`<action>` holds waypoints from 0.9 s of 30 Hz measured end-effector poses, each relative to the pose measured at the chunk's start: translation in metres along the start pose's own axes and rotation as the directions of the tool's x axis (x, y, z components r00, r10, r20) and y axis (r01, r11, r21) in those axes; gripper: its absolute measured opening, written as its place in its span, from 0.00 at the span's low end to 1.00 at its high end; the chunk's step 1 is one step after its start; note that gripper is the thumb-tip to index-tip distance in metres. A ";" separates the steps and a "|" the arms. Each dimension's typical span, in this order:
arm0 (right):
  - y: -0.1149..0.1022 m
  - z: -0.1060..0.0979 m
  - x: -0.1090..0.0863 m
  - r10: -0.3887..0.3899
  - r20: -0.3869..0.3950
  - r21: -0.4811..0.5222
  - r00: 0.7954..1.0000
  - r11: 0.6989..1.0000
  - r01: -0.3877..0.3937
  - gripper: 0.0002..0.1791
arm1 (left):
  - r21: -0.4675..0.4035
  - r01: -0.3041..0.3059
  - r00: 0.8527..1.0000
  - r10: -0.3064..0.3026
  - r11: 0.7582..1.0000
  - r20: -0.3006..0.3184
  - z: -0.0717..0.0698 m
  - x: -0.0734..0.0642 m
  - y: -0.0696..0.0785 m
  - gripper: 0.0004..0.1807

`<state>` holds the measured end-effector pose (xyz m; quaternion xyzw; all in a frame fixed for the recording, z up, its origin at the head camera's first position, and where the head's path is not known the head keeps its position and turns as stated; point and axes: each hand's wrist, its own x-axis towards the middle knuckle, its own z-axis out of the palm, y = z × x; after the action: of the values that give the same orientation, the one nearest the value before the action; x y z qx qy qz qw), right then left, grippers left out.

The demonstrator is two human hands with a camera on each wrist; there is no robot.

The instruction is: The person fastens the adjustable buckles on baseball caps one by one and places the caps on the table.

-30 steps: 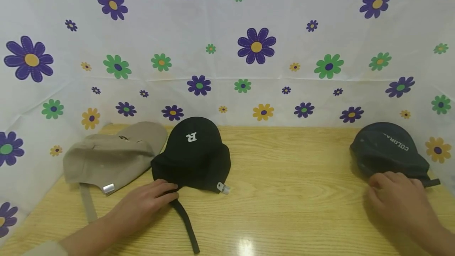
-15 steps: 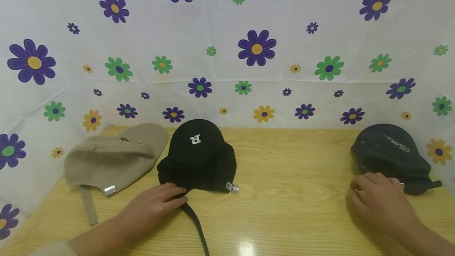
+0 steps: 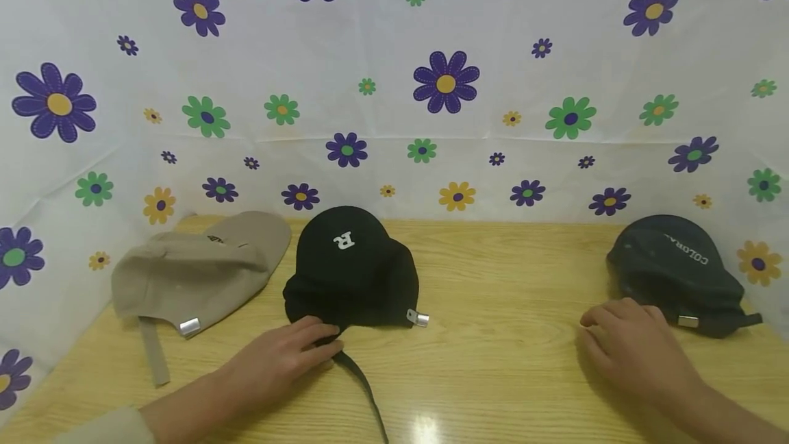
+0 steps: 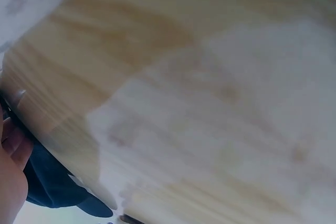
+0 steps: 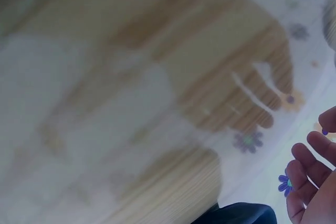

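Observation:
In the head view my left hand (image 3: 283, 362) pinches the near left edge of a black cap (image 3: 351, 273) by its strap, and the loose strap end (image 3: 366, 386) trails toward the front of the table. A white letter R marks the cap's crown, and a metal buckle (image 3: 418, 318) sits at its right corner. My right hand (image 3: 629, 348) hovers low over the wood, fingers relaxed and holding nothing. Right of it lies a dark navy cap (image 3: 674, 273) with white lettering and a metal buckle. The right wrist view shows the fingers (image 5: 304, 163) apart from any cap.
A beige cap (image 3: 191, 273) lies at the left, its strap hanging toward the front, close beside the black cap. The wooden table (image 3: 511, 279) meets a white flowered cloth (image 3: 394, 53) at the back and sides.
The left hand has moved right, drawing the black cap along and turning it slightly. The right hand has moved left, away from the navy cap, uncovering its buckle.

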<state>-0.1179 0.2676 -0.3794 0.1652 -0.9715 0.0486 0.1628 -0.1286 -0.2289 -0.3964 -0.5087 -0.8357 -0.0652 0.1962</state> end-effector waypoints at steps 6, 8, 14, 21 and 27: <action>-0.006 0.005 0.002 -0.062 -0.040 0.024 0.997 0.998 0.063 0.04 | -0.055 0.035 0.993 -0.029 0.998 0.116 0.002 0.008 0.010 0.22; -0.008 0.006 0.003 -0.073 -0.047 0.035 0.996 0.997 0.075 0.04 | -0.059 0.021 0.988 -0.012 0.998 0.155 0.003 0.011 0.012 0.24; -0.013 0.007 0.005 -0.106 -0.029 0.064 0.994 0.992 0.107 0.04 | -0.100 0.033 0.966 -0.006 0.994 0.258 0.005 0.019 0.019 0.28; -0.020 0.007 0.007 -0.173 -0.050 0.074 0.984 0.982 0.176 0.06 | -0.166 0.064 0.952 -0.010 0.984 0.307 0.006 0.026 0.024 0.31; -0.025 0.007 0.009 -0.182 -0.020 0.088 0.983 0.979 0.183 0.06 | -0.223 0.057 0.946 0.018 0.973 0.323 0.009 0.032 0.027 0.32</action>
<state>-0.1194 0.2404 -0.3819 0.2606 -0.9481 0.0778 0.1650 -0.1203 -0.1869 -0.3948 -0.5235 -0.8484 -0.0791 -0.0038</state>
